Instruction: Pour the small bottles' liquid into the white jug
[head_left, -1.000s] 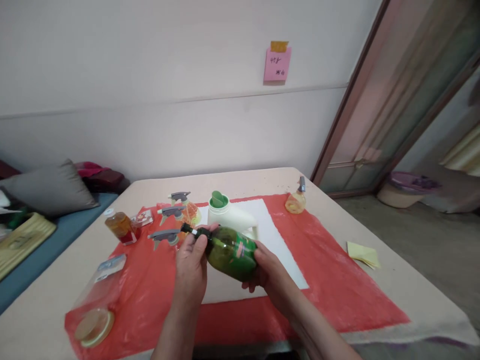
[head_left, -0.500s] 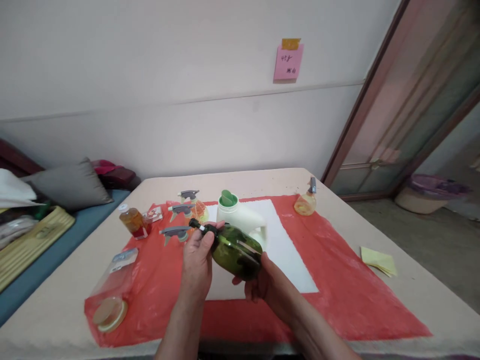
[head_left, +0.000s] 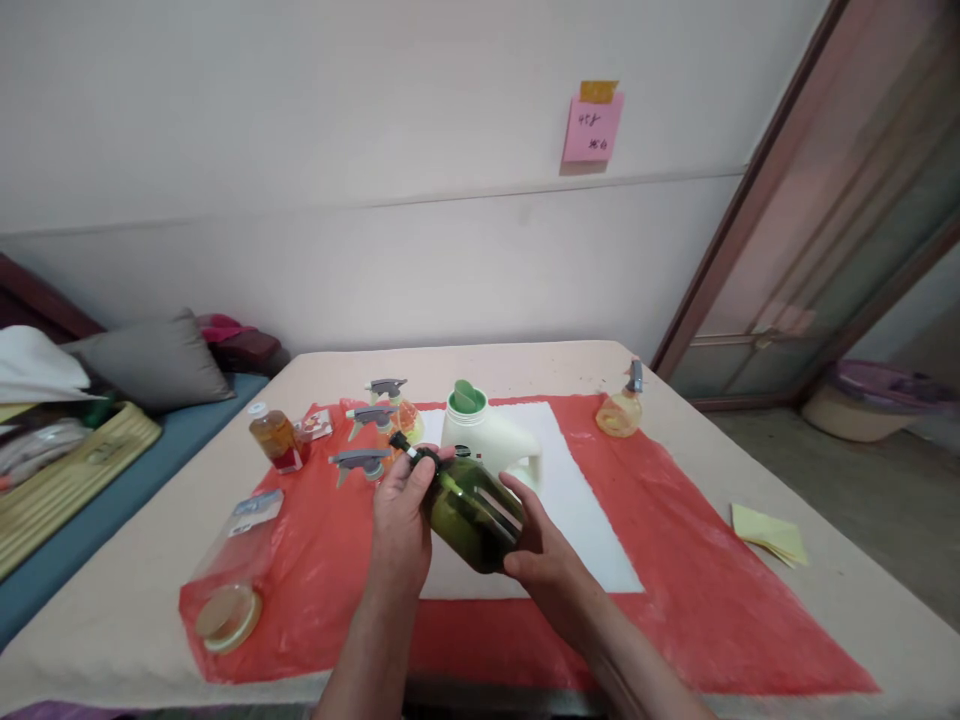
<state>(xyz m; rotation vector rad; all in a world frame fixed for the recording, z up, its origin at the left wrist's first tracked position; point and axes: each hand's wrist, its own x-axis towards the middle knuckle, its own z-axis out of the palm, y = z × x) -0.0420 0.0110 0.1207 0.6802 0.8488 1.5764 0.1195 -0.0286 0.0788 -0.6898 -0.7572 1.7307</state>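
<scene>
As the head view showed, the left hand (head_left: 401, 500) was wrapped around the neck of a green pump bottle (head_left: 472, 515), while the right hand (head_left: 547, 550), fingers spread wide, touched its base. Tilted, the bottle was held above white paper (head_left: 589, 525), before a white jug (head_left: 484, 435).

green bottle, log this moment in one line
bottle: tilted, above white sheet | left hand: gripping near pump | right hand: at base | jug: behind bottle
</scene>
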